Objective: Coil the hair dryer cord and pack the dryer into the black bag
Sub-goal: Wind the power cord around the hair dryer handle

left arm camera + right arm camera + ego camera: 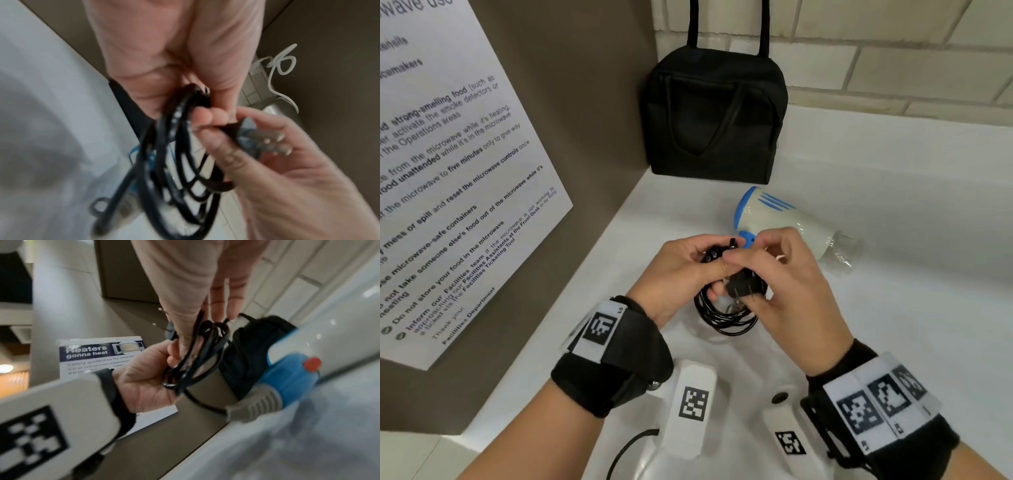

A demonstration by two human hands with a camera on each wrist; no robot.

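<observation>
Spanning the scene, the white counter (pixel 876 192) carries a wall notice (pixel 448 164) alongside, black bag (pixel 714 116) upright at back, hair dryer (pixel 784 219) lying before it — left hand (pixel 688 270) gripping the coiled cord (pixel 722 318), right hand (pixel 791 284) pinching its plug (pixel 744 286).

Even indoor light; both wrist views motion-blurred, edges warped

Both hands met just in front of the hair dryer (pixel 784 219). The left hand (pixel 681 270) curled its fingers round the coiled cord (pixel 722 315); the right hand (pixel 791 281) pinched the plug (pixel 744 286), both wrists strapped.
</observation>
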